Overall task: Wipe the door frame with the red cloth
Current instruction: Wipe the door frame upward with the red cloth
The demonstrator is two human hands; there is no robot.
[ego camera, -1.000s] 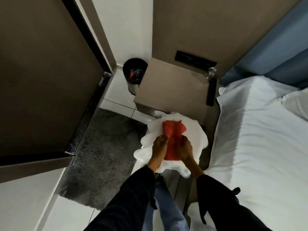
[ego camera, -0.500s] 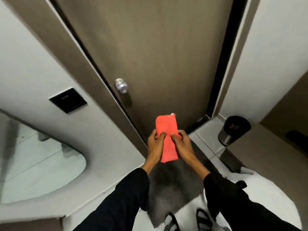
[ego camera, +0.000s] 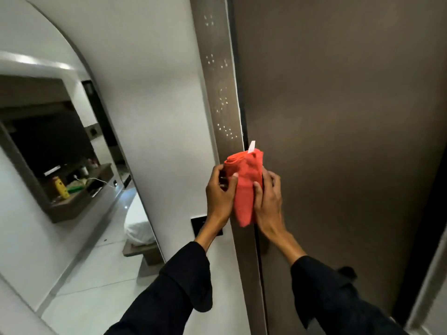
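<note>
A folded red cloth with a white tag on top is held upright in front of the brown door frame, at the seam where the frame meets the door. My left hand grips its left edge, and my right hand grips its right edge. The frame strip above the cloth carries clusters of pale specks. Whether the cloth touches the frame I cannot tell.
A large arched mirror fills the white wall on the left and reflects a shelf with bottles and a bed. A black switch plate sits on the wall beside the frame, partly behind my left wrist. A dark gap runs down the door's right side.
I turned from the bedside to face the door. Both hands lifted the red cloth from waist height up to the frame's left strip, and the cloth looks more bunched.
</note>
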